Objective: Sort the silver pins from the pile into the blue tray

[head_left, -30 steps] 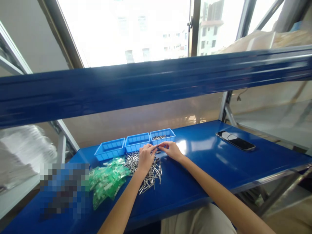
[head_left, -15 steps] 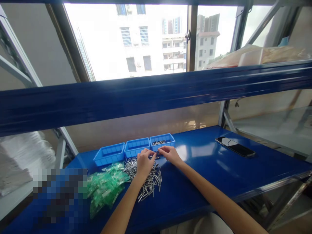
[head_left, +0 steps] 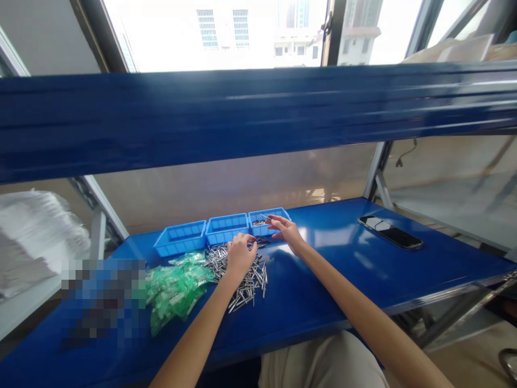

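A heap of thin silver metal pins [head_left: 246, 293], which look like rivets, lies on the blue shelf top. My left hand [head_left: 240, 256] is over the heap, its thumb and fingers curled together; what they hold, if anything, cannot be made out. My right hand [head_left: 287, 231] pinches one thin metal pin [head_left: 265, 216] between thumb and forefinger, its other fingers loosely apart. That pin sticks out leftward above the right blue bin [head_left: 278, 213], where some pins lie. The middle blue bin [head_left: 226, 229] and left blue bin [head_left: 180, 238] stand beside it in a row.
Green plastic bags [head_left: 177, 288] lie left of the heap, near a blurred-out patch. A phone [head_left: 390, 231] rests on the right of the shelf top [head_left: 323, 269]. A thick blue beam [head_left: 242, 118] crosses above the bins, with metal posts at both sides.
My right hand has moved away from the left and up to the right bin, carrying a pin. The left hand stays over the heap. The view has tilted down.
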`<state>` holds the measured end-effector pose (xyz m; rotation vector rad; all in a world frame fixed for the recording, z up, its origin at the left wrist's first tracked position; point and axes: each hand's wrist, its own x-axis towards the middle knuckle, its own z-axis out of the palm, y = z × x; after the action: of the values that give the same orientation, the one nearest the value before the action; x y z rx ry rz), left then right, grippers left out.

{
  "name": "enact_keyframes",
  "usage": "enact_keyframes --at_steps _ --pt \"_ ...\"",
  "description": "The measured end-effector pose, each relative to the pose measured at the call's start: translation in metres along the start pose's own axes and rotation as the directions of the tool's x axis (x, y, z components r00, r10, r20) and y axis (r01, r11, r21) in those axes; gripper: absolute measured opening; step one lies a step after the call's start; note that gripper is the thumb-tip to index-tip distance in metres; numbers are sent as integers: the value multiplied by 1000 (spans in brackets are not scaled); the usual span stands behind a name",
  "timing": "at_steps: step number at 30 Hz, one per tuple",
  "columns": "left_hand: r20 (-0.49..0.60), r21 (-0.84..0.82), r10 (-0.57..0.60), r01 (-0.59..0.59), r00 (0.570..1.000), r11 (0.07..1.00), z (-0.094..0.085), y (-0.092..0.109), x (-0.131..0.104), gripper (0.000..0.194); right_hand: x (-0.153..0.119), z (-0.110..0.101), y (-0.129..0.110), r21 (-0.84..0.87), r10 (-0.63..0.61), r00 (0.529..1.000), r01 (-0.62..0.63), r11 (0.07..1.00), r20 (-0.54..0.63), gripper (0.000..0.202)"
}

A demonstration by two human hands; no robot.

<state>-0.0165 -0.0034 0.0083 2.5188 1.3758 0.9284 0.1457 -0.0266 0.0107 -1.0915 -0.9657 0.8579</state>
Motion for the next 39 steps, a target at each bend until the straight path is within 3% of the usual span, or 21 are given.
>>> enact_keyframes --at_steps 2,5,9,12,16,19,22,26,29,33,39 --pt "16 3 13 -13 1000 1000 1 -1 0 17 -1 -1 0 -66 -9 1000 11 998 26 39" --pt "29 7 8 -8 1000 1000 1 -3 1 17 -4 -4 1 -356 -45 999 47 933 13 28" --pt "43 3 6 -7 999 1000 0 -5 1 17 -10 -9 7 -756 -184 982 148 637 37 17" --pt "49 -2 20 -20 999 1000 0 -4 0 18 -13 -10 11 -872 -165 983 150 467 81 20" --pt "49 -7 42 -42 998 999 0 -3 0 17 -14 -8 14 -904 -137 985 154 398 107 16" --pt "35 -11 48 -47 998 999 0 -4 0 19 -13 -7 12 -880 -159 983 151 450 87 16" --pt "15 -33 53 -52 998 998 -1 -5 1 23 -12 -5 10 -801 -170 982 168 575 84 19" --pt "-18 -46 95 -96 995 994 -1 -6 2 22 -13 -1 5 -617 -150 972 229 753 178 23" --pt "-28 -43 117 -118 993 992 -1 -5 2 20 -15 4 3 -488 -123 972 208 848 200 29" --pt "9 -76 114 -113 993 991 -1 -2 2 17 -18 6 4 -390 -75 975 153 908 209 35" --pt "28 -98 96 -93 995 991 2 2 0 16 -20 7 6 -366 -52 954 163 916 294 35"
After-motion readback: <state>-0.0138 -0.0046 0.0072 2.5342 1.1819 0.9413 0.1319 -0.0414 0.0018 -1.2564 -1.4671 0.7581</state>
